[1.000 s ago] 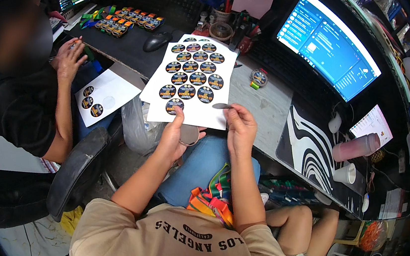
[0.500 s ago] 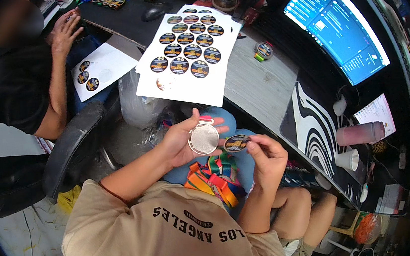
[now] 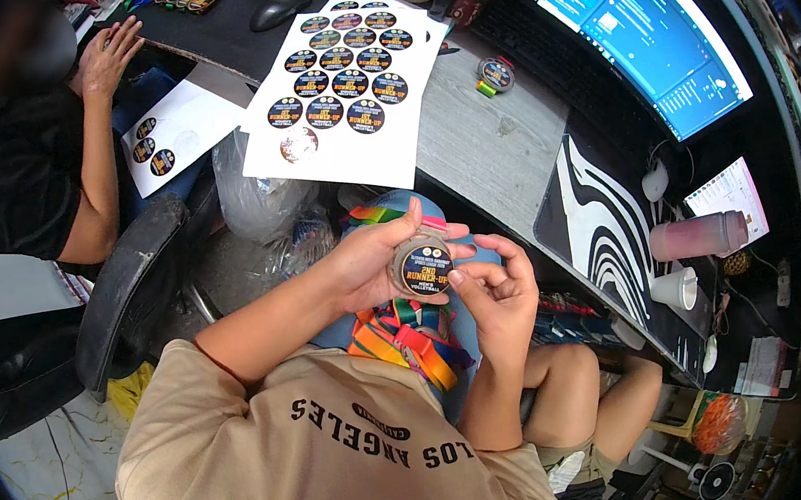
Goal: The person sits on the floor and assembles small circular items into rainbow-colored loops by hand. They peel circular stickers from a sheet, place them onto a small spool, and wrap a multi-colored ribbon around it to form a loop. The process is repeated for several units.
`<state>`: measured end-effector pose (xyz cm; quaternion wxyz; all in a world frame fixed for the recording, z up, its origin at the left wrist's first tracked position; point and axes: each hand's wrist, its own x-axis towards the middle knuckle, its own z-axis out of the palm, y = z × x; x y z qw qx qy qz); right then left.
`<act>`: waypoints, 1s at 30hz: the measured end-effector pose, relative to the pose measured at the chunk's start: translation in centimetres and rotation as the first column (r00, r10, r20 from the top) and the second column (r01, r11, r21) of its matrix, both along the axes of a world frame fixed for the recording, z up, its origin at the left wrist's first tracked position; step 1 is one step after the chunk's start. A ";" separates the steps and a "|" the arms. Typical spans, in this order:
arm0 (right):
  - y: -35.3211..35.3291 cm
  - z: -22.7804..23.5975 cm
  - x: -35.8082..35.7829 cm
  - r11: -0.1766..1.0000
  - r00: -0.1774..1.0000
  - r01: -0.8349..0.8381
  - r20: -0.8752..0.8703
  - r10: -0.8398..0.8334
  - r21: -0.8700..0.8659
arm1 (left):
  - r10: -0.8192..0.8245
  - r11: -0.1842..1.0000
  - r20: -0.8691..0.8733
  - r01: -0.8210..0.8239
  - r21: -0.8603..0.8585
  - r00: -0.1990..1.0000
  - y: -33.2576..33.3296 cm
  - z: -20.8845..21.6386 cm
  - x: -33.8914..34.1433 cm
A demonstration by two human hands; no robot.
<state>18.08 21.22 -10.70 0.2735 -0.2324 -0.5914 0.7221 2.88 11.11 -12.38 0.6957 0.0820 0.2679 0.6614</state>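
Head view: a medal in the left hand, a round dark sticker over its face.
The medal point(image 3: 398, 271) is held above the lap, the left hand point(image 3: 363, 266) partly curled around it with the thumb along its upper edge. The round sticker point(image 3: 426, 270) lies over the face, a little to the right, leaving the metal rim bare on the left. The right hand point(image 3: 499, 290) is half open, thumb at the sticker's right edge, fingers loosely bent; whether it pinches or only touches, I cannot tell. Multicoloured ribbons point(image 3: 386, 342) bunch on the lap below. On the grey table point(image 3: 469, 140) ahead lie a white sticker sheet point(image 3: 362, 162) and, to its right, another medal point(image 3: 496, 75). At left, a co-worker sits beside a smaller sheet point(image 3: 200, 107).
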 end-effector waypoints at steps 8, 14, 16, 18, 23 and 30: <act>-0.4 -0.3 -0.2 1.000 1.000 0.024 0.002 -0.024 0.006 | 0.016 1.000 -0.012 -0.016 0.002 1.000 -0.2 0.1 0.1; -0.5 -0.3 -0.3 1.000 1.000 0.014 -0.008 -0.014 0.004 | 0.019 1.000 -0.013 -0.019 0.016 1.000 -0.2 0.1 0.1; -0.5 -0.3 -0.3 1.000 1.000 0.012 -0.003 -0.012 0.008 | 0.023 1.000 0.003 -0.023 0.019 1.000 -0.2 0.1 0.2; -0.5 -0.3 -0.3 1.000 1.000 0.011 -0.012 -0.011 -0.003 | 0.024 0.999 0.005 -0.024 0.023 1.000 -0.2 0.1 0.2; -0.6 -0.2 -0.5 1.000 0.999 -0.005 -0.031 0.005 -0.010 | 0.022 1.000 -0.002 -0.022 0.021 1.000 -0.2 -0.1 0.1; -0.6 -0.3 -0.6 1.000 0.999 -0.016 -0.030 0.016 -0.011 | 0.026 1.000 -0.010 -0.026 0.017 1.000 -0.3 -0.1 0.1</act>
